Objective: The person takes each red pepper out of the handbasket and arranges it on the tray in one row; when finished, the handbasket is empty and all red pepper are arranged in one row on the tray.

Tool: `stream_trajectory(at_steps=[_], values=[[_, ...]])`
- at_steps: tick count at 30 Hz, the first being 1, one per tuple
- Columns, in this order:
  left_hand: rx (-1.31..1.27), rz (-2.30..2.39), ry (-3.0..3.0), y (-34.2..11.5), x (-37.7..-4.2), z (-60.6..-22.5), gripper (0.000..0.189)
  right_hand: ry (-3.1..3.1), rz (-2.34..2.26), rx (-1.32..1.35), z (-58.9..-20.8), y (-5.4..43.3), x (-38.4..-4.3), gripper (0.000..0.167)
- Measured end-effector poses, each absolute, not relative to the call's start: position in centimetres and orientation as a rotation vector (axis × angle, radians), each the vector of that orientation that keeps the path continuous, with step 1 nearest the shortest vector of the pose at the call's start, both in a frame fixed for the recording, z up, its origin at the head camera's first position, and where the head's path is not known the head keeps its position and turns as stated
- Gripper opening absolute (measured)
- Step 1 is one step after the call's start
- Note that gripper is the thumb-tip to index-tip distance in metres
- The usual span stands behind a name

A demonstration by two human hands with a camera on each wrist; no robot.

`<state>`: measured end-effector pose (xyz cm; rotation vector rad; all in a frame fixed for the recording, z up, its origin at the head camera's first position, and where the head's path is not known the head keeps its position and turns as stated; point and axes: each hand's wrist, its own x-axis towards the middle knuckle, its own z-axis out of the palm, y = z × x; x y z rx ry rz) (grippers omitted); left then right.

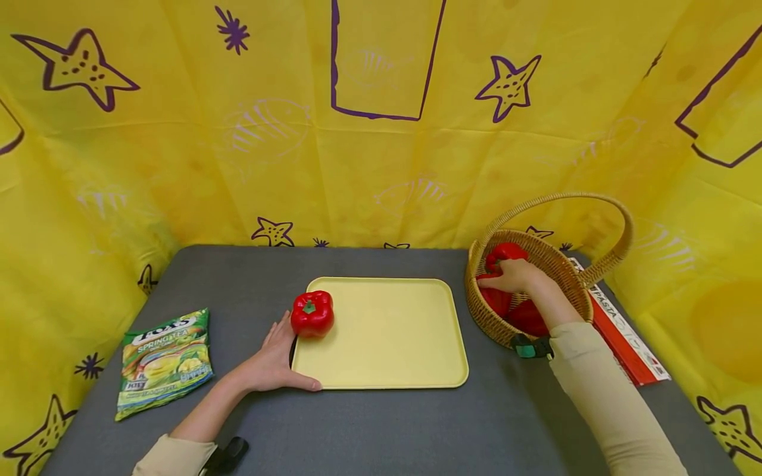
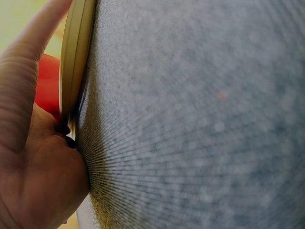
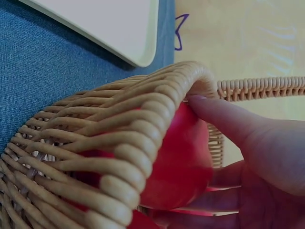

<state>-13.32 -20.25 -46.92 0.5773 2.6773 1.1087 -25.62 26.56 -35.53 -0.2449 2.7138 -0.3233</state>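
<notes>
On my left, a snack bag (image 1: 163, 362) lies apart while my left hand (image 1: 275, 362) rests flat, fingers spread, against the yellow tray (image 1: 393, 344) edge beside a red pepper (image 1: 312, 313) on the tray. My right hand (image 1: 513, 276) curls round another pepper (image 3: 183, 162) inside the wicker basket (image 1: 559, 271).

The woven wicker basket's (image 1: 538, 291) wall and the right hand (image 1: 514, 276) hide most of the red peppers (image 1: 506, 254) inside; their count is unclear. The red pasta box (image 1: 625, 337) lies partly behind the basket.
</notes>
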Motion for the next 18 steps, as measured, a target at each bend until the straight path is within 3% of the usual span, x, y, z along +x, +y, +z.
stream_trajectory(at_steps=[18], values=[[0.567, 1.090, 2.672, -20.37, -13.34, -47.12, 0.128, 2.750, -0.423, -0.320, -35.63, 27.09, -25.14, 0.063]])
